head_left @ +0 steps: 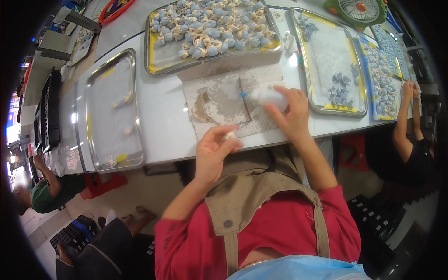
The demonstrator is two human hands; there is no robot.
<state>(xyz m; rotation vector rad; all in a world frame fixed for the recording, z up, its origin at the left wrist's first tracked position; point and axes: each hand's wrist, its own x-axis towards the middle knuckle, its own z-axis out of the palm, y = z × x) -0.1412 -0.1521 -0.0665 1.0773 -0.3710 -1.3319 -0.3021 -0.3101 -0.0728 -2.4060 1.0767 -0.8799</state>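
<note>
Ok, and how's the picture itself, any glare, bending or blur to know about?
In the head view, the front edge of the white table bows and the corners go black; head view again, a bright glare spot sits beside the nearest tray on the right; also head view, the small piece in the left hand lacks crisp detail.

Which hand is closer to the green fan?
The right. The right hand, holding the white bottle, is left of the fan and nearer the person. The left hand, pinching a small piece, is farther left and farther from it.
</note>
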